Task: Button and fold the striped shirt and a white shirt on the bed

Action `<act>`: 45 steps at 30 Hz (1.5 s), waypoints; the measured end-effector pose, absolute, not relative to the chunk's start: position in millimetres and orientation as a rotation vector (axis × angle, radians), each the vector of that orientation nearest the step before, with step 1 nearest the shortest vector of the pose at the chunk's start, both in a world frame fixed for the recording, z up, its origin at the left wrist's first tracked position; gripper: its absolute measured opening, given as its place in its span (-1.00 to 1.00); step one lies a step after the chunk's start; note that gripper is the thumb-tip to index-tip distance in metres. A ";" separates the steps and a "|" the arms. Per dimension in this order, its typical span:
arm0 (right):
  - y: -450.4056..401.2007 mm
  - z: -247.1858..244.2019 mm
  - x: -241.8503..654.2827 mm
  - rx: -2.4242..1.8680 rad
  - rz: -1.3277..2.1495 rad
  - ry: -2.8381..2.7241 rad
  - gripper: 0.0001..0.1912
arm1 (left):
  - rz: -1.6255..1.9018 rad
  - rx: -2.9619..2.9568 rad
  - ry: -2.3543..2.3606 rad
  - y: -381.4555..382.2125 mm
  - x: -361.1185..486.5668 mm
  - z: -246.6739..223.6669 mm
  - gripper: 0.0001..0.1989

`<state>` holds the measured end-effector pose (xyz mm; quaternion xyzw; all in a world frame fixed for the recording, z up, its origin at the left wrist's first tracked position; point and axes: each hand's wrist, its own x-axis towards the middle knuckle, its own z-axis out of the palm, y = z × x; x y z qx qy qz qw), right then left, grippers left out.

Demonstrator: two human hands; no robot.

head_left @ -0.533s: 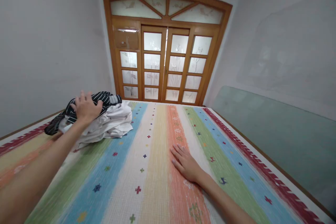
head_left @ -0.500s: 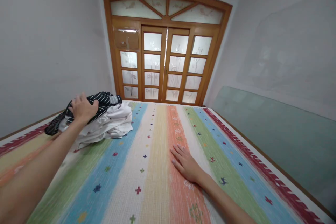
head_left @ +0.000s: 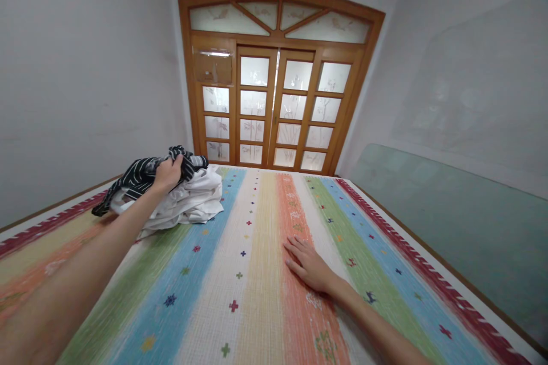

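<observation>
- Left hand point(head_left: 168, 173), 9 o'clock from view centre: fingers curled, grasping a bunched fold of the black cloth.
- Black cloth point(head_left: 137, 178), 9 o'clock: thin white stripes, soft, crumpled; one loose end trails toward 8 o'clock. Lies on top of the white cloth.
- White cloth point(head_left: 194, 199), 8 to 9 o'clock: rumpled heap, many layered folds, uneven edges; sits on the striped cover.
- Right hand point(head_left: 310, 265), 5 o'clock: palm down, fingers extended, gripping nothing; rests on orange band, well apart from both cloths.
- Striped cover point(head_left: 261, 296), 6 o'clock: spread flat, woven-look texture, long orange, yellow, white, blue, green bands; small crosses, animal figures; toothed dark-red borders.
- Door point(head_left: 274, 108), 12 o'clock: brown wood, arched top, rectangular panes with plant designs.
- Panel point(head_left: 428, 199), 3 to 4 o'clock: pale green, smooth, rounded corner, by the wall point(head_left: 492, 97).
</observation>
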<state>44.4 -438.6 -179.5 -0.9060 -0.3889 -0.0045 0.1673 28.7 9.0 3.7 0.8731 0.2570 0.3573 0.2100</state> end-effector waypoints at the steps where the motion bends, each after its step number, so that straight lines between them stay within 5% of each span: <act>1: -437.4 -176.5 46.5 -2.548 0.015 -1.105 -0.44 | 0.980 2.357 0.654 -5.2 34.6 7.8 -0.49; 8: -405.2 -150.0 61.6 -1.885 0.247 -0.744 -0.34 | 0.738 2.099 0.006 -133.6 53.2 -5.2 -0.43; 16: -370.8 -106.1 79.0 -1.305 0.220 -0.347 -0.25 | 0.266 2.217 -0.606 -239.3 37.7 -77.0 -0.62; 22: -391.2 -123.2 99.0 -1.680 0.190 -0.409 -0.72 | 0.088 2.491 -0.861 -255.3 17.9 -108.6 -0.68; 25: -413.3 -135.8 107.5 -1.811 0.133 -0.392 -0.80 | 0.084 2.519 -1.030 -243.5 8.8 -106.3 -0.70; 31: -474.3 -136.2 128.5 -1.980 -0.320 -0.086 -0.77 | 0.530 2.734 -0.494 -192.8 15.4 -102.8 -0.71; 35: -495.0 -128.3 128.1 -2.033 -0.626 0.028 -0.79 | 0.315 2.762 -0.118 -162.5 30.1 -117.3 -0.62; 40: -457.5 -128.5 95.2 -2.253 0.263 -0.576 -0.84 | 0.110 2.635 0.100 -165.3 44.8 -134.9 -0.47; 45: -395.9 -128.3 43.4 -2.235 0.835 -1.080 -0.90 | 0.214 2.483 -0.106 -195.4 55.5 -141.0 -0.71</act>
